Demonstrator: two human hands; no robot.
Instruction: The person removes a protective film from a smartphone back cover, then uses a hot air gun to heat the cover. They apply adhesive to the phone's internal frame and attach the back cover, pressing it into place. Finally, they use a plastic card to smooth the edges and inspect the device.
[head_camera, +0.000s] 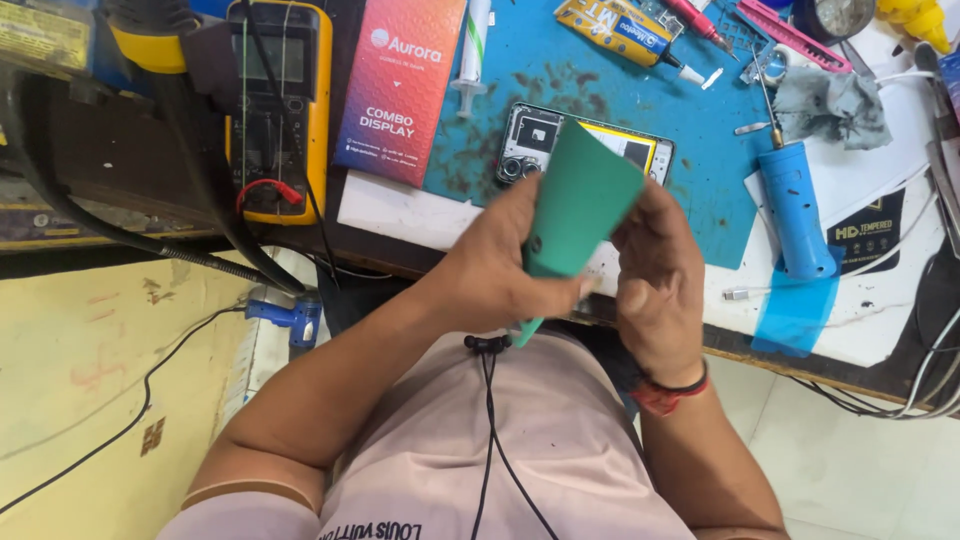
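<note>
Cluttered bench with a blue mat (700, 215) lay ahead. Nearest, the left hand (505, 270) and right hand (660, 275) both gripped one green panel (580, 205), its long axis slanting up-right, lower end hidden behind fingers. Beyond lay one opened phone (530, 150), partly covered, and one blue tool (795, 205).

Both hands hold a green phone cover (583, 200) up over the worktop (400, 215), the left hand (510, 265) wrapped round its lower side and the right hand (660, 275) touching its right edge. Just behind it, an open phone (530, 145) lies on a blue mat (560, 70). A blue pen-shaped tool (795, 205) lies to the right, and a yellow meter (280, 100) sits far left.
</note>
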